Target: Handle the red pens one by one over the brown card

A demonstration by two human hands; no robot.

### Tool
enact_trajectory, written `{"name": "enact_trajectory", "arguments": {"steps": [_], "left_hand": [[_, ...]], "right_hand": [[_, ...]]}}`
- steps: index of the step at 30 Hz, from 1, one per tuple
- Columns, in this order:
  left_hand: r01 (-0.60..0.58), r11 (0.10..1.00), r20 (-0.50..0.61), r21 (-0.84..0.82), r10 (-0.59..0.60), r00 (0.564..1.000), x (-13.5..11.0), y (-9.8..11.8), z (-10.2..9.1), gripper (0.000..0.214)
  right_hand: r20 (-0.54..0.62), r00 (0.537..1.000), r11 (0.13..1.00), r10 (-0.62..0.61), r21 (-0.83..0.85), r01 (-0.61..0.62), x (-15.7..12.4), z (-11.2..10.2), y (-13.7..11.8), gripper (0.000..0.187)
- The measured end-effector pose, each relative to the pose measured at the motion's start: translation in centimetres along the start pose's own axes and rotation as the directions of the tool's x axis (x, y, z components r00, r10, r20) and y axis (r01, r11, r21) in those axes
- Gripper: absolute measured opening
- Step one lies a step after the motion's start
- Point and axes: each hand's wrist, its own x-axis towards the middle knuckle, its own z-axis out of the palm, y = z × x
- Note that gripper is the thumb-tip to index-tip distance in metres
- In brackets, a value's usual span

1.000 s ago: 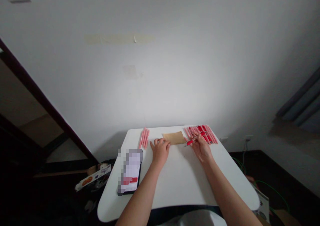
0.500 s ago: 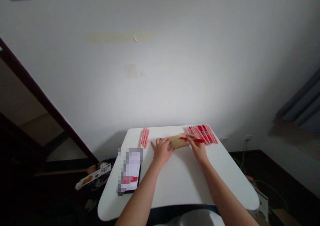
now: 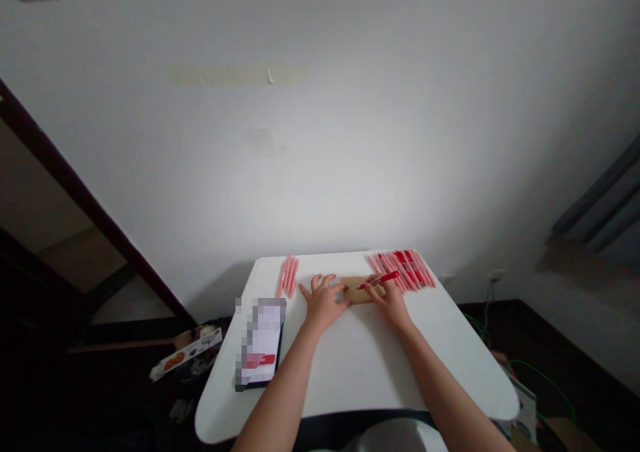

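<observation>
My right hand [image 3: 390, 301] grips a red pen [image 3: 389, 277], its tip low over a piece of brown card or paper [image 3: 356, 296]. Spread fingers of my left hand [image 3: 321, 300] rest at the left end of that brown piece, beside something clear and whitish [image 3: 339, 293] that I cannot make out. Past my right hand, several pink and red pens [image 3: 407, 269] lie side by side at the table's far right corner. A smaller group of pink pens [image 3: 289, 276] lies to the left of my left hand.
A phone [image 3: 263, 342] with a lit, partly blurred screen lies on the left of the white table [image 3: 365, 365]. The wall [image 3: 320, 192] rises just behind the table. Boxes and clutter [image 3: 193, 352] sit on the floor at left, and a green cable [image 3: 545, 372] at right.
The brown piece has come down flatter and nearer me. My right hand has shifted left, and the pen has turned so its tip points down toward the brown piece.
</observation>
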Motion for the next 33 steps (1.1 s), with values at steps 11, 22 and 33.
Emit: {"name": "enact_trajectory", "arguments": {"steps": [11, 22, 33], "left_hand": [[0.038, 0.999, 0.030, 0.016, -0.038, 0.999, -0.10, 0.53, -0.73, 0.040], [0.013, 1.000, 0.002, 0.006, -0.013, 1.000, -0.10, 0.17, -0.40, 0.038], [0.055, 0.998, 0.024, 0.027, -0.056, 0.998, -0.08, 0.42, -0.56, 0.038]], "right_hand": [[0.108, 0.994, 0.998, -0.001, -0.067, 0.009, 0.02, 0.40, 0.12, 0.023], [0.090, 0.996, 0.997, -0.003, -0.082, 0.010, 0.03, 0.44, 0.08, 0.022], [0.096, 0.995, 0.991, -0.021, -0.128, 0.033, 0.34, 0.84, 0.42, 0.017]]}}
